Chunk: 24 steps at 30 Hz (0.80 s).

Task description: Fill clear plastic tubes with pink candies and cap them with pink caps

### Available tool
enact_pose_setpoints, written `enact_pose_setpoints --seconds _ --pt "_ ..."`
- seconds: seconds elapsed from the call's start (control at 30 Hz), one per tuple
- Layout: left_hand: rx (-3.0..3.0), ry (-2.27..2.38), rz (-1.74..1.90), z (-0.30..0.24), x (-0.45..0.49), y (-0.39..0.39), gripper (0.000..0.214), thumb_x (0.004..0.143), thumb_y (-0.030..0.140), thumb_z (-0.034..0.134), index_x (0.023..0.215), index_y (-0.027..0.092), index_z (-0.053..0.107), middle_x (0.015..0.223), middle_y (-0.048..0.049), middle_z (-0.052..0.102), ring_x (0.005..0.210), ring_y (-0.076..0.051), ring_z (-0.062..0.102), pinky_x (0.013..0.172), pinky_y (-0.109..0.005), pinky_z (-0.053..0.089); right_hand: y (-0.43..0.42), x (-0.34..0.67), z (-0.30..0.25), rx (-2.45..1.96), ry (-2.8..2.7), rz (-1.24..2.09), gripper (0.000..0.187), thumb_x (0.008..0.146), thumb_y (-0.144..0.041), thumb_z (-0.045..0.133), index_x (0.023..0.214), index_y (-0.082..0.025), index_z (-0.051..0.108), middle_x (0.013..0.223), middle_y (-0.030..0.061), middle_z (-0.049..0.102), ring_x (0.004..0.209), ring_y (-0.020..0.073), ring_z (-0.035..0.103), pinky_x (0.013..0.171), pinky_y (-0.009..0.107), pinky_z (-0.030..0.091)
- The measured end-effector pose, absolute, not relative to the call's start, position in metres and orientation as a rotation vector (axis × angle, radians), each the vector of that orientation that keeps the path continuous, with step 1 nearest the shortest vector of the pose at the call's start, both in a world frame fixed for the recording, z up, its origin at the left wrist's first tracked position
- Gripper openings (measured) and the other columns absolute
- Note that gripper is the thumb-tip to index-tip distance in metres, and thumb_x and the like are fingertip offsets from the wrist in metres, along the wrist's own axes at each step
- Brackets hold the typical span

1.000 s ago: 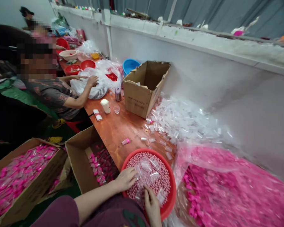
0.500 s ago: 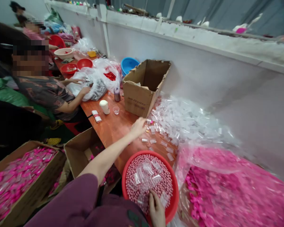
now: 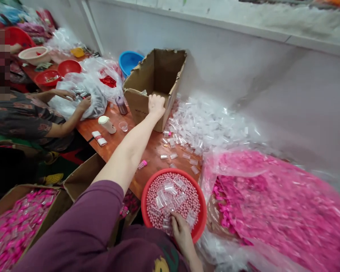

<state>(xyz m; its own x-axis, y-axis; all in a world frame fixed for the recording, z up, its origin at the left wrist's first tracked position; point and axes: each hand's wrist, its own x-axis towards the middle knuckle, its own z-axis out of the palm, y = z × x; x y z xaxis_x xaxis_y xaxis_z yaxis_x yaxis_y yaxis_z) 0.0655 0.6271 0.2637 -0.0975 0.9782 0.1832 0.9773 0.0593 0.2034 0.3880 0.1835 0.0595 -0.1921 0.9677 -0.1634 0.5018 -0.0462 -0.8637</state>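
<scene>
1. Workbench setting: a long orange-brown table (image 3: 136, 151) runs from the upper left of the frame to the lower right, along a pale grey wall (image 3: 243, 68).
2. Lower left: an open carton of pink-capped vials (image 3: 14, 223) stands below the table edge.
3. Left edge: a co-worker's hands (image 3: 73, 100) rest on a clear plastic bag (image 3: 82, 90). Red bowls (image 3: 58, 71) stand behind it.
4. Left of centre, on the table: a white bottle (image 3: 107, 124) lying tilted, with a small clear cup (image 3: 123, 125) just beside it.
5. Upper centre: the left hand (image 3: 156, 105), arm stretched out, is closed over the near rim of an open cardboard box (image 3: 155, 81). A blue basin (image 3: 129, 61) sits behind the box.
6. Centre: loose clear vials (image 3: 209, 124) are heaped beside the box against the wall; a few lie scattered towards the basin below.
7. Lower centre: a red basin (image 3: 201, 223) holds small pink beads (image 3: 191, 202) and several clear vials. The right hand (image 3: 181, 232) is in the basin at its near rim, fingers curled among the vials; whether it grips one cannot be told.
8. Right: a clear bag of pink caps (image 3: 277, 211) fills the lower right, touching the red basin.
</scene>
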Motion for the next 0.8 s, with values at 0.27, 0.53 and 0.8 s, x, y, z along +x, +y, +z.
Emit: enact_pose_setpoints --seconds 0.27,0.53,0.8 --pt "2.051 2.387 0.462 0.251 0.089 0.602 0.026 0.099 0.021 0.062 0.121 0.009 0.069 0.135 -0.0223 0.07 0.136 -0.038 0.054 0.123 -0.054 0.03 0.184 0.395 0.041 -1.55 -1.616 1.204 0.054 0.104 -0.063 0.055 0.107 -0.02 0.087 0.103 0.0155 0.087 0.096 0.0304 0.087 0.091 0.041 0.072" --pt "2.17 2.273 0.287 0.265 0.082 0.64 0.026 0.092 0.02 0.068 0.115 0.007 0.072 0.126 -0.0195 0.074 0.133 -0.038 0.056 0.118 -0.05 0.032 0.191 0.399 0.039 -1.5 -1.647 1.194 0.052 0.105 -0.06 0.055 0.108 -0.019 0.088 0.104 0.0158 0.087 0.098 0.0309 0.087 0.094 0.042 0.072" --pt "2.283 2.073 0.265 0.271 0.042 0.649 0.034 0.089 0.047 0.079 0.093 0.014 0.074 0.102 -0.0132 0.075 0.117 -0.033 0.059 0.112 -0.048 0.034 0.19 0.399 0.023 -1.526 -1.608 1.172 0.059 0.105 -0.07 0.054 0.106 -0.023 0.09 0.102 0.0151 0.087 0.096 0.0307 0.087 0.09 0.041 0.073"
